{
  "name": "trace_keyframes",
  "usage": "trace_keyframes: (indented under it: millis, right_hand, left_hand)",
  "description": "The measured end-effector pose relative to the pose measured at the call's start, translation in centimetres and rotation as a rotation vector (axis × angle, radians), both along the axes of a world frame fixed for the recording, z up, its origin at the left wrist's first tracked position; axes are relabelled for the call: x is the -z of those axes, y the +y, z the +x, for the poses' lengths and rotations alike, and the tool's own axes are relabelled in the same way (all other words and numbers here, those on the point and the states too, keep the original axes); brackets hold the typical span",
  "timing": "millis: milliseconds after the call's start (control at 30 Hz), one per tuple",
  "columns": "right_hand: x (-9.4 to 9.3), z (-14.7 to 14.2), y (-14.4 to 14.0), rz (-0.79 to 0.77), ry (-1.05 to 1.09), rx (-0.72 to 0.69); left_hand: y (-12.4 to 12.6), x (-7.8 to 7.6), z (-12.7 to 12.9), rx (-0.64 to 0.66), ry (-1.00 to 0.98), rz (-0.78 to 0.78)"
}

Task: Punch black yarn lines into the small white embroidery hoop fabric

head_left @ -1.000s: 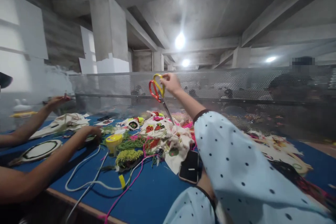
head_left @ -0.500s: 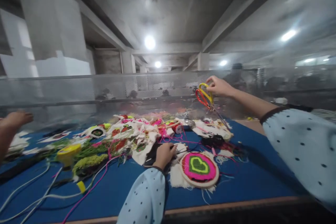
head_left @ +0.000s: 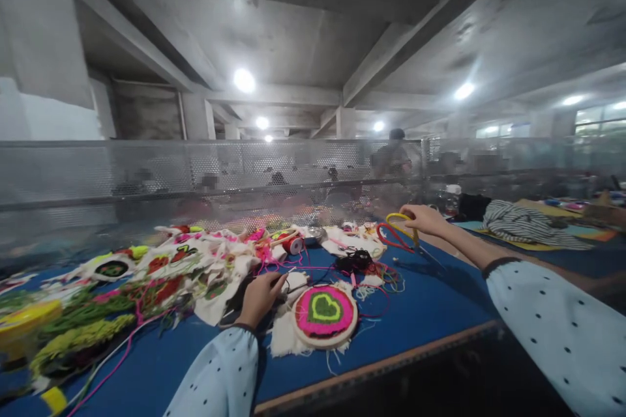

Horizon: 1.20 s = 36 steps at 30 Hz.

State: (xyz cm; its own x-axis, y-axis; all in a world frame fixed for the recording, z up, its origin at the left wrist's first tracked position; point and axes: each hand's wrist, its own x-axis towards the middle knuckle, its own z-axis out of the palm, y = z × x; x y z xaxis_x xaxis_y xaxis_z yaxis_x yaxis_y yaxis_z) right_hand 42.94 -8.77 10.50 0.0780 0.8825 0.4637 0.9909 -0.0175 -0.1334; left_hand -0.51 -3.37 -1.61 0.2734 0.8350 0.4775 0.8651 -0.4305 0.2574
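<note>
While we look down through the head camera, the only view we have, our right hand (head_left: 426, 219) is out to the right, its fingers closed around the yellow and red handles of a pair of scissors (head_left: 402, 234). The blades slant down toward the blue table (head_left: 430, 313), and we cannot tell whether the tip touches it. Our left hand (head_left: 259, 296) rests near the middle of the table, fingers curled on a thin pale stick-like tool (head_left: 288, 272), touching the white cloth under it. Just to the right of that hand lies an embroidery hoop (head_left: 325, 315) with a green heart on pink, flat on the table. Beyond it sit a dark tangle of thread (head_left: 359, 262), a red spool (head_left: 295, 244) and a heap of stitched patches (head_left: 186, 267) that spreads to the left. A mesh fence (head_left: 195, 169) closes the far edge, with people dimly visible behind it.

We judge 2 risks. The scissor point hangs close to loose pink and red threads, and a careless sweep could snag or cut them. The hoop sits near the front edge, so a nudge from our left sleeve (head_left: 220, 378) could push it off.

We can read no brand, label or writing anywhere; the picture is too soft.
</note>
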Motion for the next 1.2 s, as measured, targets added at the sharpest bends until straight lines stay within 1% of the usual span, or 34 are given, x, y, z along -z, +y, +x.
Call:
trace_keyframes:
  millis: [67,133,200,267,333,367,433,467,533,633,700,767,833,933,1000,1033,1100,1200]
  right_hand:
    - [1.1,0.8,-0.4,0.031,0.022,0.011]
    - [3.0,1.4,-1.3,0.057,0.041,0.007]
    - [5.7,1.8,-3.1,0.083,0.045,-0.019]
    - [8.9,2.0,-5.4,0.080,0.061,-0.053]
    - [12.0,2.3,-7.8,0.046,0.018,-0.115]
    - [13.3,2.5,-8.8,0.029,0.006,-0.122]
    - [15.1,3.0,-10.3,-0.005,0.006,-0.091]
    - [15.6,3.4,-10.7,-0.017,0.014,-0.076]
    - [15.8,4.1,-10.8,-0.062,0.030,-0.088]
    - [14.9,4.5,-10.1,-0.205,0.071,-0.113]
    - [14.3,4.0,-9.6,-0.291,0.074,-0.070]
    - [14.0,3.0,-9.0,-0.320,0.027,0.019]
    - [14.1,1.8,-8.2,-0.328,-0.017,0.135]
    - [14.5,0.5,-6.8,-0.374,0.004,0.305]
    - [14.4,0.2,-5.8,-0.404,0.034,0.381]
    - [14.3,0.2,-5.3,-0.413,0.052,0.396]
    - [13.9,0.6,-4.5,-0.421,0.109,0.372]
    - [13.5,1.6,-3.8,-0.372,0.195,0.319]
  left_hand:
    - [0.0,0.0,-0.1,-0.001,-0.011,-0.003]
    - [0.0,-0.1,-0.1,-0.007,-0.016,-0.007]
    - [0.0,-0.2,-0.1,-0.012,-0.011,-0.004]
    - [0.1,-0.2,0.0,-0.010,-0.005,0.010]
    - [0.2,-0.1,0.0,-0.006,-0.008,0.019]
    - [0.3,0.0,0.0,-0.003,-0.009,0.021]
    - [0.4,0.1,0.0,0.001,-0.007,0.024]
    - [0.5,0.2,0.0,0.003,-0.004,0.025]
    - [0.6,0.2,-0.1,0.005,0.002,0.029]
    - [0.7,0.3,-0.2,-0.007,0.000,0.031]
    - [0.9,0.4,-0.3,-0.020,-0.017,0.023]
    - [1.1,0.6,-0.3,-0.021,-0.039,0.013]
    - [1.4,0.8,-0.1,-0.006,-0.046,0.009]
    - [1.5,1.0,0.3,0.047,-0.030,0.001]
    - [1.4,1.0,0.6,0.081,-0.016,-0.012]
    - [1.2,0.9,0.7,0.085,-0.010,-0.015]
    - [1.0,0.7,0.9,0.053,0.005,-0.008]
    - [0.9,0.5,1.0,-0.076,0.008,0.011]
